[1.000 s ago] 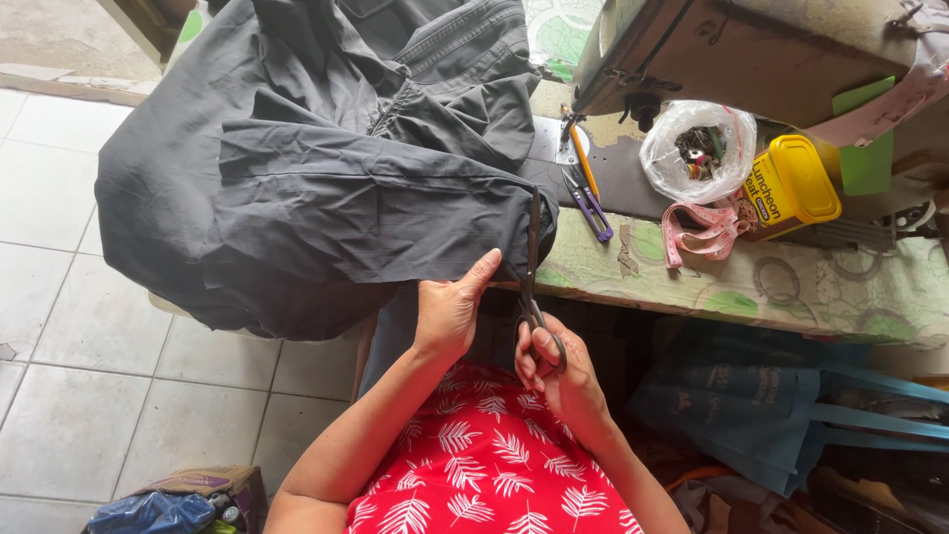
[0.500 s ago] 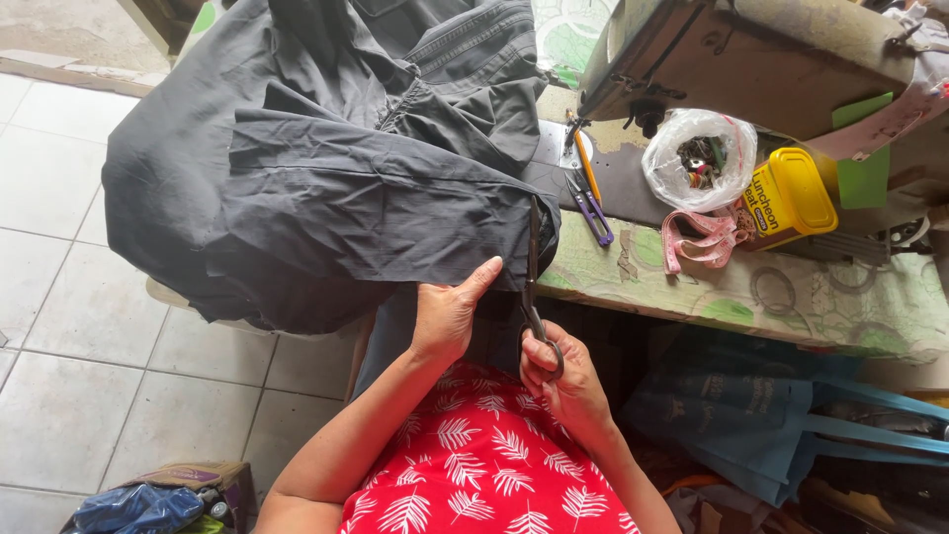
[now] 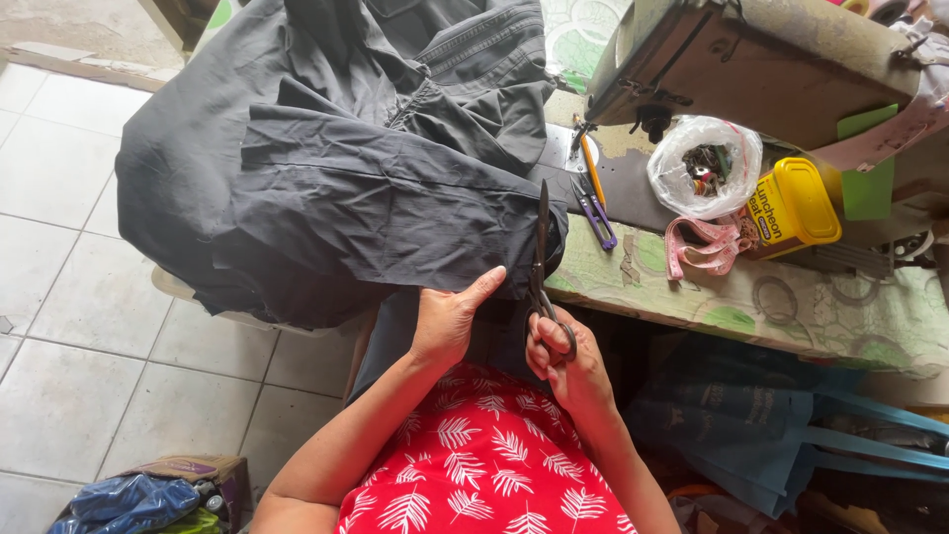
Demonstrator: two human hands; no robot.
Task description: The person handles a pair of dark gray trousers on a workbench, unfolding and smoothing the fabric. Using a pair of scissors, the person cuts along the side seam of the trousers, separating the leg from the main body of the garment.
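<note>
1. dark garment [image 3: 326, 188] draped over table [image 3: 791, 307] near edge, hanging toward floor.
2. left hand [image 3: 450, 321] grips its hem, thumb up.
3. right hand [image 3: 563, 361] closed thru scissors [image 3: 542, 262], blades upright vs cloth edge.
4. yellow tin [image 3: 796, 203] mid-table.

Up and to the right of your right hand [image 3: 568, 361], a yellow rectangular tin [image 3: 796, 203] with a dark printed label lies on the tabletop. Just left of it, touching, sits a clear plastic bag [image 3: 704, 163] of small dark bits. Low to the left of your left hand [image 3: 450, 316], a cardboard box [image 3: 203, 470] holds blue plastic wrapping [image 3: 129, 499].
</note>
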